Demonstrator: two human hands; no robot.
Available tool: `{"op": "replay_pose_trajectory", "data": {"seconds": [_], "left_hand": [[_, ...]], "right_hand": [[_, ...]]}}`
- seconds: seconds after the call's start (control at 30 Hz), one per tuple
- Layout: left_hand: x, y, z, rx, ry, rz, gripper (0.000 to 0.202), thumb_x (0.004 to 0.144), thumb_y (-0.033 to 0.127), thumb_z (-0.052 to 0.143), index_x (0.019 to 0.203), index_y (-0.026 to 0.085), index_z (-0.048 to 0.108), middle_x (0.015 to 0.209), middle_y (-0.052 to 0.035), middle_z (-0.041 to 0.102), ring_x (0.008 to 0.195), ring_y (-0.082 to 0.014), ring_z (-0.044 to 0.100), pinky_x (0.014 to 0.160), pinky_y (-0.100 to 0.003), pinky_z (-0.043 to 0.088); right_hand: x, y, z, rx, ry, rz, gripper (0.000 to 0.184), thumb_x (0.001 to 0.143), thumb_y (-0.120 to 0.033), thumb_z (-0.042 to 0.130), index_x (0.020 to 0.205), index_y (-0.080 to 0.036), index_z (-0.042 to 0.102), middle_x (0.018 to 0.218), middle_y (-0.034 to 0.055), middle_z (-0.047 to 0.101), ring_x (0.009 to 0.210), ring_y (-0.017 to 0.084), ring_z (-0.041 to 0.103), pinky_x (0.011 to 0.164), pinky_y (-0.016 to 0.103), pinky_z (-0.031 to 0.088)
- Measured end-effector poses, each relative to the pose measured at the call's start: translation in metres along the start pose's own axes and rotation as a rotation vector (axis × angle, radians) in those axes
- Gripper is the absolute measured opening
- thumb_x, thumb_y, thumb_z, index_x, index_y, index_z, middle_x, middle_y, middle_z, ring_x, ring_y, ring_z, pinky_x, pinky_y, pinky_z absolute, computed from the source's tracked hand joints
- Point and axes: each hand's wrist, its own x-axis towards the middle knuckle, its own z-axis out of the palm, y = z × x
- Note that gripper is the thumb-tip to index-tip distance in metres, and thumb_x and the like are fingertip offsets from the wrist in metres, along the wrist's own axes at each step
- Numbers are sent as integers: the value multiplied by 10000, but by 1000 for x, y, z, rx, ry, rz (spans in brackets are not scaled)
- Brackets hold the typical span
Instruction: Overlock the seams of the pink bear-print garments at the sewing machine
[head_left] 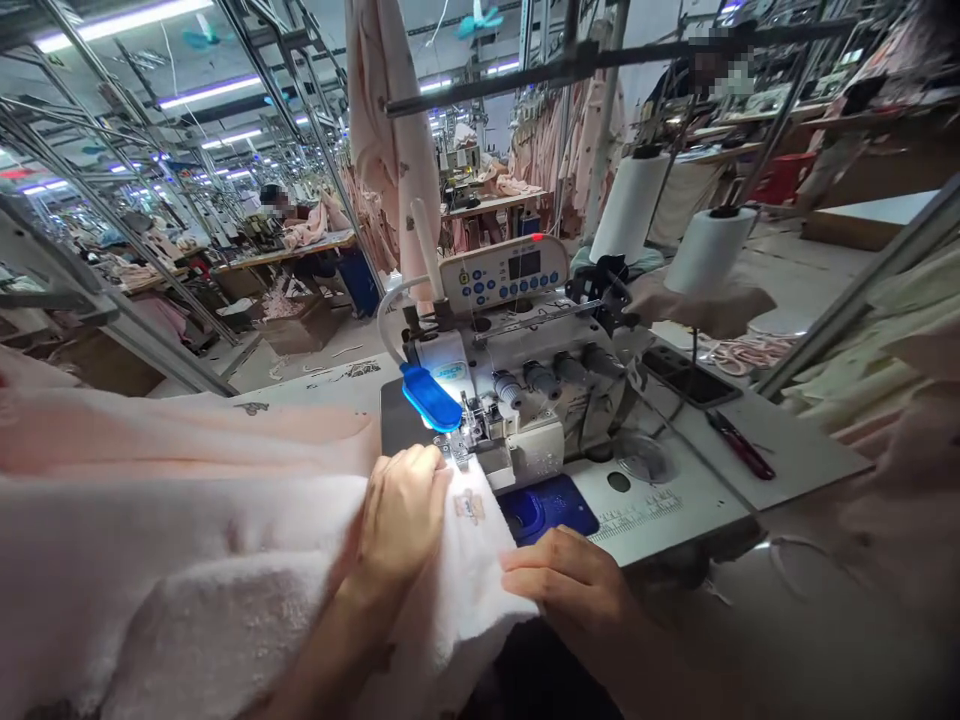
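My left hand (397, 520) lies on a pale pink fleece fabric (187, 560), fingers curled and pressing it down right in front of the lit needle area of a white overlock sewing machine (525, 390). My right hand (562, 580) pinches the fabric's near right edge beside the blue plate (547, 505) under the machine. A small printed motif (469, 507) shows on the fabric between my hands.
Two white thread cones (709, 250) stand behind the machine. A red-handled tool (739, 445) and a dark phone (690, 378) lie on the white table to the right. More pink garments hang and pile around; other workers sit at far tables.
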Motion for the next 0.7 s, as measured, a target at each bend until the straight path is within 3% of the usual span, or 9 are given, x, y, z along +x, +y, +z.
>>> {"op": "replay_pose_trajectory", "data": {"seconds": [0.43,0.63,0.7], "left_hand": [[6,-7,-1,-78,11,-16,229,874,207,396,671,181,499,734,-20,605,701,-188,543,663,-326,374],[6,-12,5,14,90,45,271,910,237,372,690,175,517,729,-37,594,707,-193,558,704,-364,430],[-6,-9,6,38,184,90,222,918,231,366,846,169,567,851,-67,616,805,-217,566,756,-396,445]], "right_hand": [[5,-2,-2,-41,39,5,163,934,-152,455,898,-209,604,906,-9,685,725,109,563,676,277,390],[3,3,3,-59,39,-5,183,944,-169,422,912,-207,599,942,17,681,730,126,558,655,294,374],[4,3,4,-84,56,-7,193,948,-174,413,909,-209,599,951,19,680,723,128,552,652,297,366]]}}
